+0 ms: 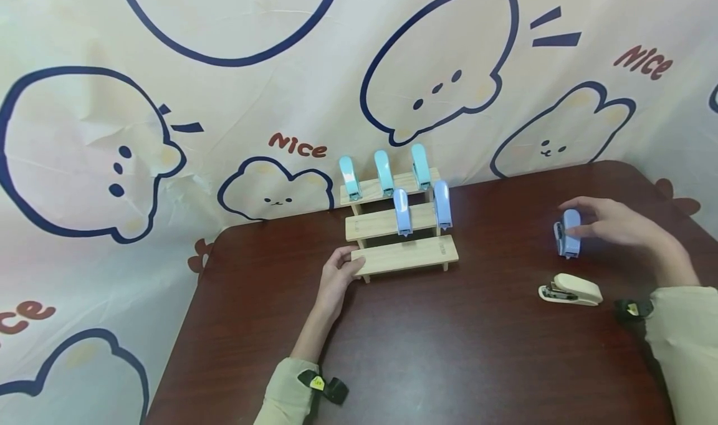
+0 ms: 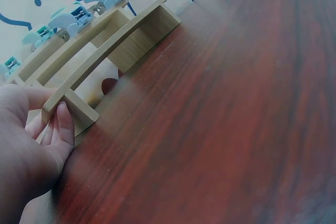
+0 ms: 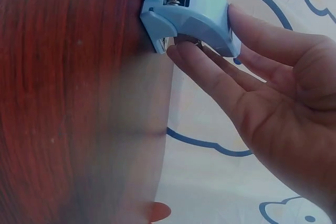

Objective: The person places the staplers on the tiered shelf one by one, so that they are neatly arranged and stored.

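A three-tier wooden stand is on the table. My left hand grips the left end of its lowest tier; in the left wrist view the fingers curl at the board's end. Far to the right, my right hand holds a blue stapler. In the right wrist view that stapler is pinched between thumb and fingers, its lower end at the table surface. A cream stapler lies on its side just in front of the right hand, touched by neither hand.
Three teal staplers, one of them the leftmost, stand on the top tier. Two blue staplers, the left one included, stand on the middle tier. A patterned cloth hangs behind the dark wooden table.
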Motion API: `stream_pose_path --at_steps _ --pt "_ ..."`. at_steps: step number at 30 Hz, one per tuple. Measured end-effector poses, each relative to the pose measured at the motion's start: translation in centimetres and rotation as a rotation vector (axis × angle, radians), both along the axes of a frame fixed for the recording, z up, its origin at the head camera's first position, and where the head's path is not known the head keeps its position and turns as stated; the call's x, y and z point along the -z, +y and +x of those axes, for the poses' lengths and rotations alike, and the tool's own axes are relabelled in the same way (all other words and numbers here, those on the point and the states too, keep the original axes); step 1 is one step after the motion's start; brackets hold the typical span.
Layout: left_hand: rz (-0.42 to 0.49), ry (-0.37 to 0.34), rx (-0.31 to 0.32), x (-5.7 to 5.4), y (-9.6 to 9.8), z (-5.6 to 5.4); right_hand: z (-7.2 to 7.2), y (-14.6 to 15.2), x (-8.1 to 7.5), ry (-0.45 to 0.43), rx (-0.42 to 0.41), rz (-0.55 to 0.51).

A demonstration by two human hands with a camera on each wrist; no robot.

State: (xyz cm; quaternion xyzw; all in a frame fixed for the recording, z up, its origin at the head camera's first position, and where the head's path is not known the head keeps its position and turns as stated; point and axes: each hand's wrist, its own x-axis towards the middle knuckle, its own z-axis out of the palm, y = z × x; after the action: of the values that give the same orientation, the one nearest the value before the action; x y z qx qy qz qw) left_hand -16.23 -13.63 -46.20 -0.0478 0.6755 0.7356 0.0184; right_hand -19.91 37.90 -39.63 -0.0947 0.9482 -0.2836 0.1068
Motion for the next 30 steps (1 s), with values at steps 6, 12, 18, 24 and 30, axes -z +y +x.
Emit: stream_pose_path --at_steps 6,12,18,24,30 --pt "0.014 -0.003 0.003 0.03 -0.03 0.06 -0.10 -0.12 0.05 0.001 -0.006 -0.001" --pt "0.017 -0.002 -0.001 -0.03 0.04 0.07 0.06 -0.08 0.07 -0.018 0.032 -0.006" --pt "0.010 0.001 0.000 0.00 0.05 0.05 -0.01 -0.18 -0.04 -0.011 0.029 0.004" --pt "0.022 0.003 -0.001 -0.10 0.10 0.08 -0.07 -0.26 -0.25 -0.017 0.010 0.006" --pt "0.011 -0.004 0.002 -0.15 0.08 0.07 -0.24 -0.56 -0.36 0.006 -0.001 -0.001"
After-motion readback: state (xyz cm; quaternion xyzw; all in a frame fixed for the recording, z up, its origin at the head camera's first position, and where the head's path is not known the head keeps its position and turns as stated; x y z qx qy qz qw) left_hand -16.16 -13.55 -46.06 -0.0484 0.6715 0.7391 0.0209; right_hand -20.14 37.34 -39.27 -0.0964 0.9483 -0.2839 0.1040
